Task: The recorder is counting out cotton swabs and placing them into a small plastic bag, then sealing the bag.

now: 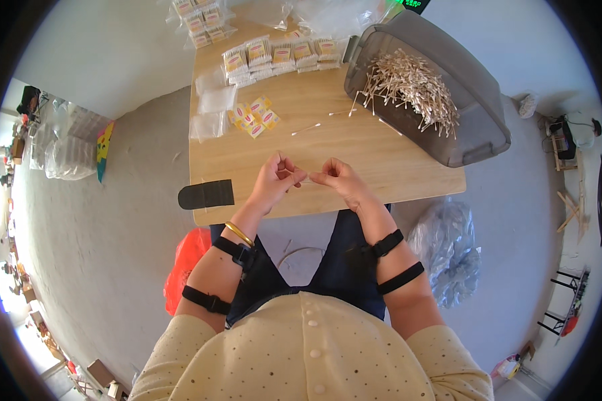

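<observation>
Over the near part of the wooden table (314,150), my left hand (277,180) and my right hand (340,180) meet almost fingertip to fingertip. Both are closed in a pinch on something small and pale that I cannot make out. Beyond them a few loose cotton swabs (306,129) lie on the wood. Small yellow-and-white printed cards (255,116) are spread to the left, beside stacks of clear plastic bags (214,125). At the right, a tilted grey plastic bin (475,137) holds a heap of cotton swabs (415,90).
Filled packs of swabs (281,53) stand in a row at the table's far side, with more packs (201,23) at the far left corner. A black flat strip (207,194) overhangs the left edge. A red bag (186,267) and a clear plastic bag (451,250) flank my legs.
</observation>
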The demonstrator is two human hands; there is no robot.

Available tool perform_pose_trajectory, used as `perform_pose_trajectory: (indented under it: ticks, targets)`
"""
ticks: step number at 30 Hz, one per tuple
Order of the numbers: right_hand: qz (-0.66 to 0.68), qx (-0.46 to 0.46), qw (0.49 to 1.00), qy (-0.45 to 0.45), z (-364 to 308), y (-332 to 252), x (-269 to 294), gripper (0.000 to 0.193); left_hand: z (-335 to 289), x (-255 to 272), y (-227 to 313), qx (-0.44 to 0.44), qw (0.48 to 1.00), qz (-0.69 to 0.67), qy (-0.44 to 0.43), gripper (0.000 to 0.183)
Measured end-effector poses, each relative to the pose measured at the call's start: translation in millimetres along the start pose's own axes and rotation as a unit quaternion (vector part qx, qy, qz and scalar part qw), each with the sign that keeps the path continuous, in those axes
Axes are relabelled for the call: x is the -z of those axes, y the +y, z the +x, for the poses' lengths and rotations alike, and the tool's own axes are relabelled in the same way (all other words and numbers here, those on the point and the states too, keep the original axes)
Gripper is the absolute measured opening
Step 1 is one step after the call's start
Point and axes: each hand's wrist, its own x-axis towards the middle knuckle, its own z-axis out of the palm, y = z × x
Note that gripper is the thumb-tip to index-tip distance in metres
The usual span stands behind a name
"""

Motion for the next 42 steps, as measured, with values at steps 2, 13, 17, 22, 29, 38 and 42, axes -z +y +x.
perform_pose_trajectory:
  ticks: [2,13,17,22,29,38,42]
  targets:
    - [0.003,0.001,1.000,-0.011,1,2,0,0.030,0,2,1,0.002,1.000,-0.004,-0.003,0.030]
    - [-0.198,0.266,0.940,0.078,-13,-20,-5,0.017,-9,-8,30,0.003,0.998,-0.053,-0.028,0.051]
    - [-0.049,0.180,0.982,0.030,-44,-45,-13,0.018,-43,-20,44,-0.069,0.992,0.094,-0.046,0.048]
    - [0.056,0.192,0.980,0.017,-90,-67,-12,0.013,-83,-27,78,-0.030,0.993,0.082,-0.085,0.035]
    - [0.058,0.232,0.968,0.072,-140,-81,-19,0.013,-121,-8,110,-0.089,0.992,-0.007,-0.093,0.033]
    - [0.116,0.289,0.950,-0.032,-163,-76,-26,0.024,-176,-26,155,-0.332,0.936,0.000,0.117,0.041]
    - [0.051,0.313,0.948,-0.035,-180,-89,-29,0.031,-192,-31,166,-0.430,0.885,0.107,0.144,0.046]
